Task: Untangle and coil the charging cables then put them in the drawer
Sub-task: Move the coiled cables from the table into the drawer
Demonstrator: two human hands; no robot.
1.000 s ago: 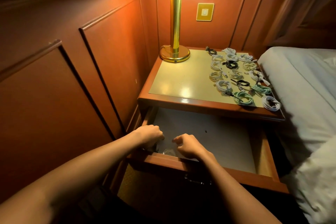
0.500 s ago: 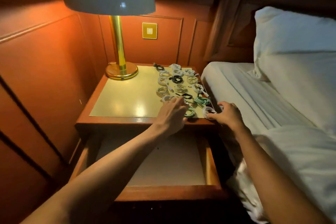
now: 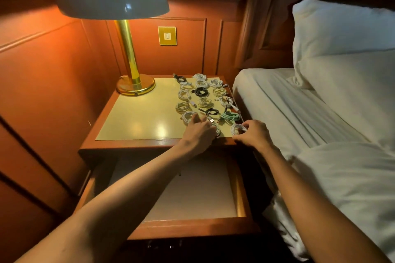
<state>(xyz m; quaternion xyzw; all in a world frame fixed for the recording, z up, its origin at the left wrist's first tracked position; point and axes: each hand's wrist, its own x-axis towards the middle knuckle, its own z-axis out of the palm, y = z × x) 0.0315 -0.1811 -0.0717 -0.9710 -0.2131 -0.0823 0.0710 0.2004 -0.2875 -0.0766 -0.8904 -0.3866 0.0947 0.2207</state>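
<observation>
A nightstand [image 3: 139, 117] stands between a panelled wall and a bed [image 3: 299, 113]; a brass lamp [image 3: 128, 53] sits at its back left corner. The cables [image 3: 205, 102] lie coiled in rough rows on the right half of the top, most white, a few black, with a green coil [image 3: 230, 116] near the right edge. The drawer [image 3: 192, 226] below is pulled well out, and its pale floor shows between the two forearms; no cable can be seen in the part that shows.

Both arms reach over the drawer to the front edge of the top. The right hand [image 3: 254, 134] is at the front right corner, its fingers curled; thumb and fingertips pinch a white coil [image 3: 236, 128] that lies just in front of the green one. The left hand [image 3: 199, 132] lies palm down just beside it, fingers stretched forward toward the second row; a pale coil [image 3: 217, 131] peeks out from under its right side, and the hand seems to rest on it, though I cannot tell whether it grips it. A white pillow [image 3: 342, 28] leans on the headboard.
</observation>
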